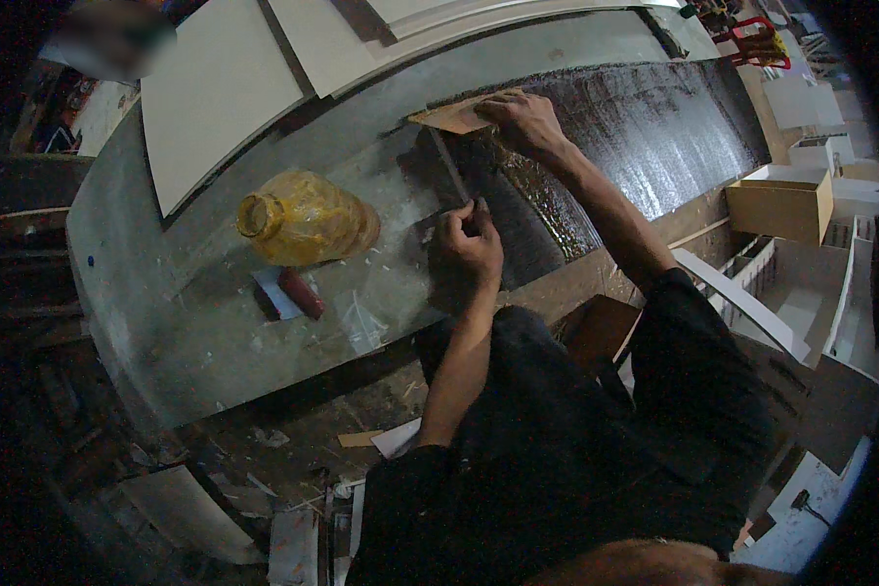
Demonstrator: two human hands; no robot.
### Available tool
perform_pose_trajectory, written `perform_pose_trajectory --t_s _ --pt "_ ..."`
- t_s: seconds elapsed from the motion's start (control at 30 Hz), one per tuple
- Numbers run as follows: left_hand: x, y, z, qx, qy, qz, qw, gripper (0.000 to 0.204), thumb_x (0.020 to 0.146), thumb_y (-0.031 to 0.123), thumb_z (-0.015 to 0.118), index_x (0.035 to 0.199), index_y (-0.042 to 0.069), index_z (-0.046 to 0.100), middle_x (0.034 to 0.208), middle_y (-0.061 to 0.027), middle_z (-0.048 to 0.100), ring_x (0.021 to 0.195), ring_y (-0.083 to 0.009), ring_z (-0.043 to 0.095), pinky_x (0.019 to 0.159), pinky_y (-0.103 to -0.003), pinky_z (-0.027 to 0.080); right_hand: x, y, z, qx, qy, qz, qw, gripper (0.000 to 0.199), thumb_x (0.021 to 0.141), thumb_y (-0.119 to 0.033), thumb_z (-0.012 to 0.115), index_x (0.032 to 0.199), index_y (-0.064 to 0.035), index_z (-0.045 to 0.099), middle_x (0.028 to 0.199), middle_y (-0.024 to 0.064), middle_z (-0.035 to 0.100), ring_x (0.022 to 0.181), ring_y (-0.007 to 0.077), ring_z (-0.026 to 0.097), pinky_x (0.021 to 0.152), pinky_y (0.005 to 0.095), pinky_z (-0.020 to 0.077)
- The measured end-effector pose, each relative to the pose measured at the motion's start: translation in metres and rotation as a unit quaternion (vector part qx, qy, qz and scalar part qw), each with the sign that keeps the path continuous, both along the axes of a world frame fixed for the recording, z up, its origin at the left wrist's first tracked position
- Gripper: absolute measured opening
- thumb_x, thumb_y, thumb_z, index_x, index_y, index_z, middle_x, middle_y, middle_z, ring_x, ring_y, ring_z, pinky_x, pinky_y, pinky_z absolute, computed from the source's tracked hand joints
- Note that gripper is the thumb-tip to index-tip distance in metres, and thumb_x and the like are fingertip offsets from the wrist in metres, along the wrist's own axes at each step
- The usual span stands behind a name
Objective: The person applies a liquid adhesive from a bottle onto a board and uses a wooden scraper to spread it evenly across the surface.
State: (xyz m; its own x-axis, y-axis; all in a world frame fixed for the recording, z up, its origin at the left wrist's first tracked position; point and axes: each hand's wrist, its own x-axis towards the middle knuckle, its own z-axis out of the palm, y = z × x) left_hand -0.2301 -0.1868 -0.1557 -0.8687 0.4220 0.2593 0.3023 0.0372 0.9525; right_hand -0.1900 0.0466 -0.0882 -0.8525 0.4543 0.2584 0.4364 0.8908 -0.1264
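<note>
A dark sheet [645, 146] lies on the table, its right part wet and glossy, with a thick ridge of shiny liquid across it. My right hand [525, 119] grips a flat tan spreader [454, 116] at the sheet's far left edge. Nearer to me, my left hand [474, 242] is closed, thumb and finger pinching the near end of a thin grey strip [450, 168] that runs up toward the spreader. Left of that hand stands a yellow, glue-smeared plastic bottle [313, 217] with an open neck. A dark red cylinder [301, 293] lies in front of the bottle.
Large pale panels [220, 98] overlap along the table's far side. The grey-green tabletop [195, 342] has scraps on it. To the right are an open wooden box [779, 210], a white strip [742, 303] and cabinet parts. Offcuts [361, 439] litter the floor near me.
</note>
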Motion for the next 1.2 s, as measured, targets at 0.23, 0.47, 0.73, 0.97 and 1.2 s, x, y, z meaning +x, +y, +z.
perform_pose_trajectory --t_s 0.23,0.47,0.73,0.97,1.2 --pt "0.005 0.000 0.019 0.022 -0.041 0.005 0.999 0.014 0.088 0.013 0.076 0.088 0.002 0.068 0.072 -0.0080 0.063 0.067 -0.0210 0.061 0.063 -0.033 0.048 0.012 -0.023 0.002 -0.058 -0.076 -0.025 0.995 0.026 0.086 -0.016 0.063 0.110 -0.0167 0.074 0.114 0.0051 0.071 0.107 0.0282 0.067 0.082 0.0420 0.0563" --pt "-0.005 -0.013 0.007 0.047 0.065 0.001 0.997 0.013 0.089 0.011 0.074 0.092 0.000 0.070 0.076 -0.0092 0.063 0.071 -0.0217 0.063 0.065 -0.031 0.050 0.037 -0.055 0.018 -0.050 -0.066 0.020 0.996 0.037 0.081 -0.015 0.068 0.118 -0.0133 0.071 0.119 0.0124 0.069 0.099 0.0323 0.070 0.077 0.0447 0.0595" --pt "-0.037 -0.053 0.013 0.110 -0.126 -0.042 0.985 0.025 0.100 0.020 0.063 0.108 -0.004 0.067 0.099 -0.0075 0.067 0.086 -0.0135 0.062 0.075 -0.027 0.049 0.086 -0.092 0.015 -0.042 -0.024 0.000 0.999 0.036 0.073 -0.017 0.072 0.109 -0.0130 0.073 0.110 0.0099 0.071 0.097 0.0314 0.070 0.077 0.0444 0.0582" --pt "-0.080 -0.050 0.001 0.097 -0.187 -0.089 0.974 0.030 0.102 0.024 0.059 0.115 -0.002 0.062 0.099 -0.0074 0.066 0.086 -0.0125 0.060 0.069 -0.026 0.051 0.118 -0.145 0.024 -0.085 -0.076 0.000 0.994 0.036 0.073 -0.012 0.068 0.108 -0.0171 0.073 0.109 0.0105 0.071 0.093 0.0324 0.070 0.076 0.0449 0.0579" --pt "-0.100 -0.045 -0.004 0.088 -0.229 -0.167 0.955 0.034 0.100 0.032 0.060 0.115 0.001 0.061 0.094 -0.0044 0.060 0.079 -0.0097 0.057 0.048 -0.022 0.051 0.152 -0.195 0.042 -0.109 -0.086 -0.013 0.990 0.041 0.072 -0.011 0.067 0.110 -0.0246 0.074 0.113 0.0081 0.071 0.094 0.0318 0.070 0.074 0.0442 0.0581"
